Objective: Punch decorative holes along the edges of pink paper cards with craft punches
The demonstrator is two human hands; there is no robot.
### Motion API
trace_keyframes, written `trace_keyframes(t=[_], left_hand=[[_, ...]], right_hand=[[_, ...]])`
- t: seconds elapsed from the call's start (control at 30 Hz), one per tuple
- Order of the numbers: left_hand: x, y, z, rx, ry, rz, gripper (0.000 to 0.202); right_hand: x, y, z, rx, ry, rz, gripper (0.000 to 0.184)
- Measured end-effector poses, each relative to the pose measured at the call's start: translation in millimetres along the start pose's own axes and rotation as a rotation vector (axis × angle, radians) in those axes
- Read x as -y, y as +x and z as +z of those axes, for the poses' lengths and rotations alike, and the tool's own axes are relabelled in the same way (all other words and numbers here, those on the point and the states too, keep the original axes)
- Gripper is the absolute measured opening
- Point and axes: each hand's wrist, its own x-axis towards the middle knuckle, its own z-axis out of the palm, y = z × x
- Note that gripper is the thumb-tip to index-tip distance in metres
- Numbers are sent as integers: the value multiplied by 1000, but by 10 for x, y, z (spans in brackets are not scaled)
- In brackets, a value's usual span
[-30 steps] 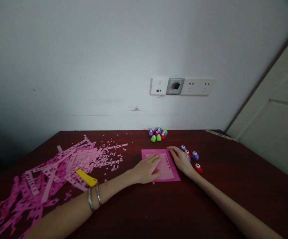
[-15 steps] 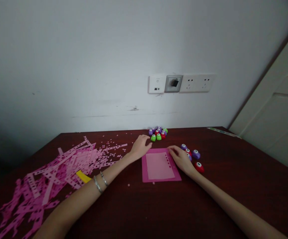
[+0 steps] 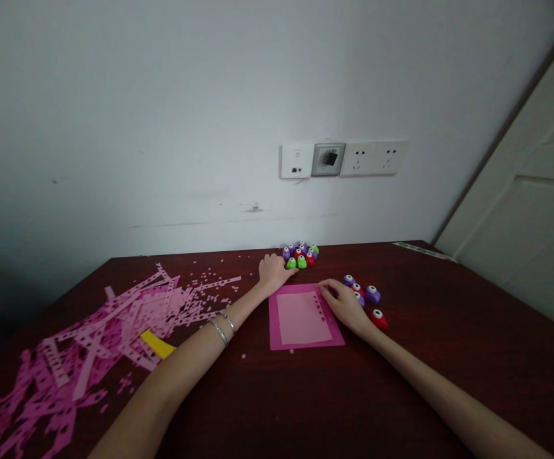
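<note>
1. Paper, pale pink, flat upon a larger dark pink sheet mid-table; perhaps layered for contrast, with small dark marks along the right side looking like holes onto the darker colour beneath
2. Right hand at the far right corner of the dark sheet, thumb and forefinger close together at the edge; probably there to steady it; too small to make out whether truly pinching
3. Left hand just beyond the far left corner, beside the far cluster, fingers curled, thumb pointing right near a green figure; impossible to make out anything within the curl
4. Far cluster of eyed figures, purple, red and green, bunched near the wall; seemingly kept off the paper yet within reach
5. Smaller group, purple and red, just right of the right hand, likewise handy
6. Cut strips heaped left, well apart from the sheets, presumably out of the way; yellow object at the near side, partly hidden by the left forearm
</note>
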Motion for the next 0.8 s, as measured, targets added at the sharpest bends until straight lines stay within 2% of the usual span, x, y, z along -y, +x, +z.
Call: trace_keyframes(t=[0.2, 0.43, 0.6, 0.8], left_hand=[[-6, -32, 7, -5, 2, 23, 35], [76, -71, -25, -38, -121, 12, 24], [123, -219, -184, -121, -221, 69, 21], [62, -547, -424, -181, -375, 123, 21]], right_hand=[[-2, 0, -5, 4, -8, -11, 19], [-5, -7, -8, 6, 4, 1, 20], [69, -29, -20, -8, 34, 7, 24], [242, -42, -77, 4, 73, -12, 24]])
